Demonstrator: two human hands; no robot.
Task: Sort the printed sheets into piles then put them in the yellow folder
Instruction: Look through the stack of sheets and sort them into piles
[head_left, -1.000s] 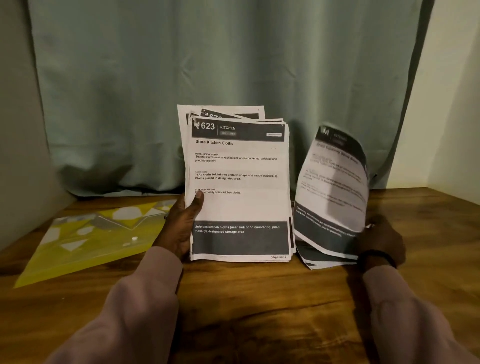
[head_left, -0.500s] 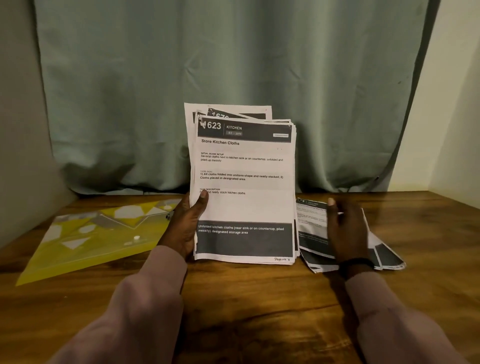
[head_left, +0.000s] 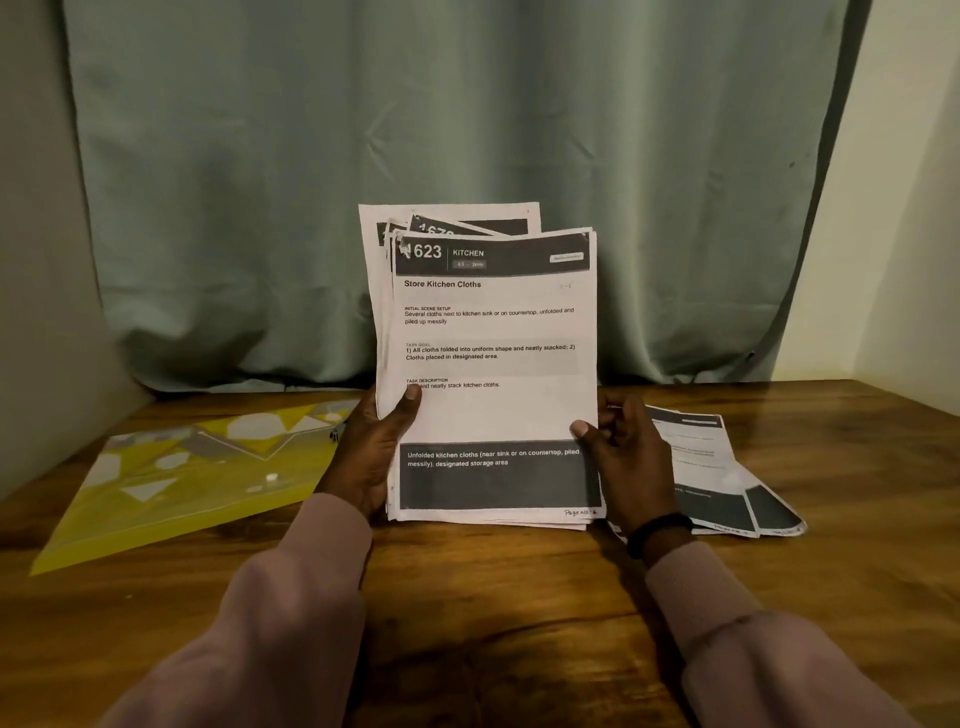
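Yellow plastic marks the folder (head_left: 182, 483), which lies flat and closed on the wooden table (head_left: 519, 623) at the left, patterned with pale grey and white shapes and fastened by a small white snap. It is just beside the left hand (head_left: 371, 457) but the pictures do not show whether they touch.

The person holds a stack of printed sheets (head_left: 493, 374) upright in the middle of the table, its lower edge resting on the wood. The front sheet carries a dark header reading "623 KITCHEN" and the title "Store Kitchen Cloths", with a dark band across the bottom. The sheets behind are unevenly aligned, their top corners fanning out to the upper left.

The left hand grips the stack's left edge, thumb pressed on the front page and fingers hidden behind. The right hand (head_left: 628, 462), with a dark band at the wrist, closes on the right edge, thumb on the front sheet and fingers curled at the side.

A smaller pile of sheets (head_left: 727, 478) lies flat on the table just to the right, partly behind the right hand, its pages slightly splayed. A grey-green curtain (head_left: 467, 104) hangs behind the table.
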